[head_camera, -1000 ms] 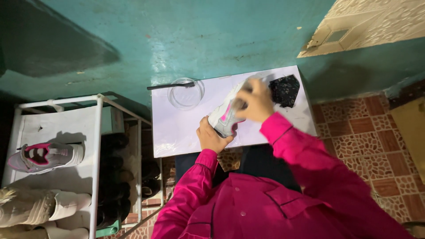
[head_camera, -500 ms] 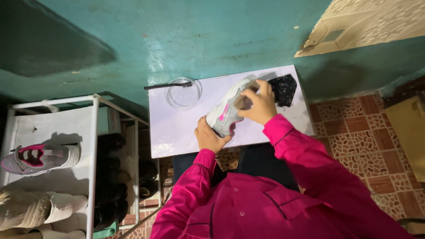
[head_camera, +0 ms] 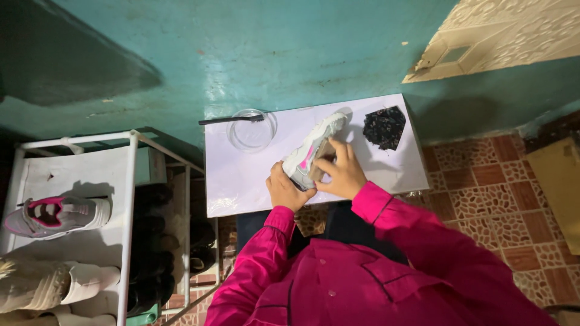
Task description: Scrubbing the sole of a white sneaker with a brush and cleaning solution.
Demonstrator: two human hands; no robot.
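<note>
A white sneaker with a pink stripe lies on its side on the small white table. My left hand grips its heel end. My right hand presses a small brown brush against the side of the shoe near the middle. Both sleeves are magenta.
A clear glass bowl stands at the table's far left, with a thin black brush laid across its rim. A black crumpled cloth lies at the far right. A white shoe rack on the left holds a grey-pink sneaker and other shoes.
My right hand has slid along the sneaker from the toe end toward the middle and heel. The left hand has kept its hold on the heel.
</note>
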